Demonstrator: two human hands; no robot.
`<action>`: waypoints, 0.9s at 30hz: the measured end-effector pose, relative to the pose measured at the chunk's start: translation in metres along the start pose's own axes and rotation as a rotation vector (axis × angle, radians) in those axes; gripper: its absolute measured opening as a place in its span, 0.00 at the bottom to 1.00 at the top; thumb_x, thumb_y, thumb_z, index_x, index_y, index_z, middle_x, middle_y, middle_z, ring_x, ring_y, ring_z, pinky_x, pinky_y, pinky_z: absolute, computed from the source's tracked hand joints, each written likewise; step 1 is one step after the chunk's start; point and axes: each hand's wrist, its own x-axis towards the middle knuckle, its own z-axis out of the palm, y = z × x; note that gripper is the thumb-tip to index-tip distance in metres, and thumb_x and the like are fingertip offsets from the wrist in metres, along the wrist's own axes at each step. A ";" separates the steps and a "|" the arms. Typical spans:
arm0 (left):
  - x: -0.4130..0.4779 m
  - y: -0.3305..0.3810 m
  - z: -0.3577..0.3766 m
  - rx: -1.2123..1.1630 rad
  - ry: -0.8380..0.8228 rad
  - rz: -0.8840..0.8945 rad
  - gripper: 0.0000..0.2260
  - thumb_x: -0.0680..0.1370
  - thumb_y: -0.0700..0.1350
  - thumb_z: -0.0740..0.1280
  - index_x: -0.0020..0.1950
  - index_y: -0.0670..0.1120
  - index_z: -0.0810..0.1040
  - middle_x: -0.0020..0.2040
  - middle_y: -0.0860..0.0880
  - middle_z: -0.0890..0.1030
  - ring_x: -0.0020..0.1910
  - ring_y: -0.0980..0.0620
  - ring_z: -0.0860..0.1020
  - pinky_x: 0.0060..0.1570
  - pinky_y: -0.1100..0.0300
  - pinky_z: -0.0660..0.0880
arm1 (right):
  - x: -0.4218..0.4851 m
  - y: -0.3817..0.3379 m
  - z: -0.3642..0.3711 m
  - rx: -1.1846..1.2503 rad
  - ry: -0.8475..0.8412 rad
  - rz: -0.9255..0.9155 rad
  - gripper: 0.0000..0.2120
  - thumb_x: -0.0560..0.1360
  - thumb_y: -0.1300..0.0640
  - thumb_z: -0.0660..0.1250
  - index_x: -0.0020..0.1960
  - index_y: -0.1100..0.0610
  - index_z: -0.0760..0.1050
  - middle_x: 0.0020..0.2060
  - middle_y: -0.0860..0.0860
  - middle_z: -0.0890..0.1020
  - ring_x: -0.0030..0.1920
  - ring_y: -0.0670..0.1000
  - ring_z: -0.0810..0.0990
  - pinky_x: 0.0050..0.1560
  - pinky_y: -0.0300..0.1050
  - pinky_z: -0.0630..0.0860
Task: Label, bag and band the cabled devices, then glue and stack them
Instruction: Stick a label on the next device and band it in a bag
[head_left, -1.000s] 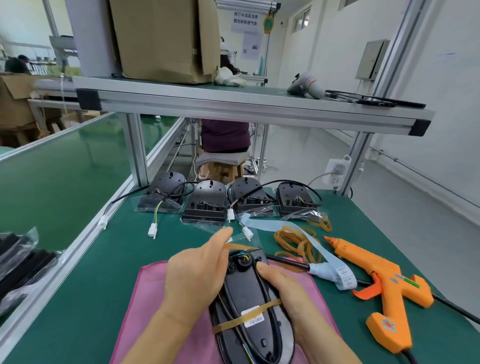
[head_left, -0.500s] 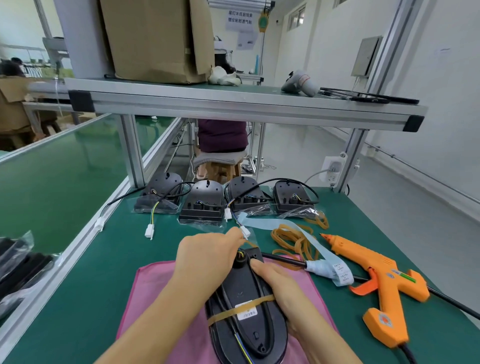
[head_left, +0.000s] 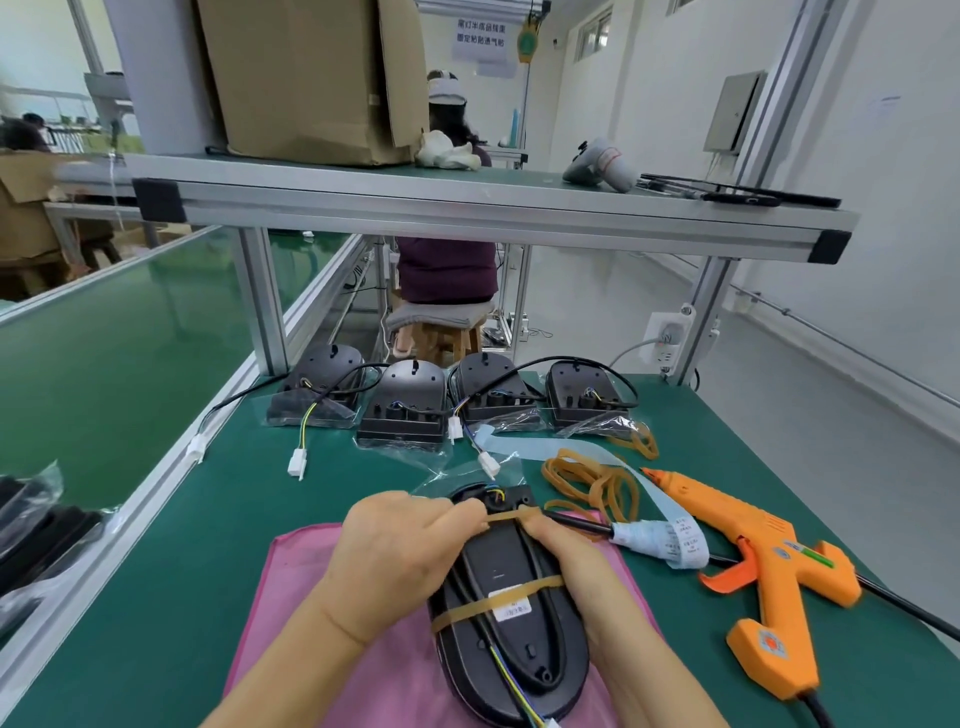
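Far left edge: the stack of black parts in clear bags (head_left: 31, 525) sat as it had a second earlier. Back row, upper centre: four black cabled housings (head_left: 405, 410) with white connectors, unbanded and not moved. The pink cloth pad (head_left: 296, 597), lower centre, had not shifted on the green bench mat (head_left: 171, 545).

Change was at the hands. A second before, the left hand (head_left: 400, 561) had its thumb stuck out over the far end of the unit and only one band was on. Now its fingers were curled, pinching the left end of a second tan rubber band (head_left: 511, 515), stretched taut across the cable end of the black oval plastic device (head_left: 506, 566).

The device lay lengthwise on the pad in its clear bag. The first tan band (head_left: 498, 597) was round its middle, over a white label.

The right hand (head_left: 576, 577) gripped the device's right edge, with its thumb against the second band's right end.

Right of that, the loose tan bands (head_left: 597, 488), the pale blue label strip (head_left: 561, 448) and the orange glue gun (head_left: 753, 540) lay untouched.

My read: label and bag were done on this unit, and band two was going on but not yet seated. Glue and stacking remained. The stretched band could snap off the rounded end if released early.
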 end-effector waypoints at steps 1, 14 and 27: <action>-0.006 -0.002 0.000 -0.042 0.007 -0.035 0.10 0.83 0.50 0.56 0.45 0.51 0.73 0.27 0.52 0.75 0.23 0.47 0.71 0.21 0.59 0.70 | 0.000 0.001 -0.003 0.013 0.018 -0.013 0.18 0.68 0.50 0.70 0.52 0.60 0.83 0.49 0.60 0.85 0.51 0.61 0.84 0.54 0.54 0.79; -0.049 0.011 -0.010 -0.539 -0.103 -0.621 0.09 0.75 0.60 0.61 0.43 0.56 0.71 0.33 0.56 0.77 0.32 0.56 0.75 0.35 0.60 0.72 | -0.009 0.014 -0.014 -0.015 0.069 -0.142 0.13 0.73 0.55 0.69 0.51 0.64 0.81 0.44 0.60 0.86 0.44 0.59 0.85 0.48 0.53 0.80; -0.042 0.039 -0.005 -1.531 0.001 -1.461 0.34 0.67 0.47 0.70 0.73 0.52 0.65 0.68 0.49 0.75 0.61 0.51 0.78 0.59 0.54 0.74 | -0.024 0.006 0.010 -0.229 0.158 -0.330 0.20 0.60 0.42 0.73 0.50 0.45 0.75 0.43 0.54 0.85 0.46 0.54 0.84 0.50 0.56 0.81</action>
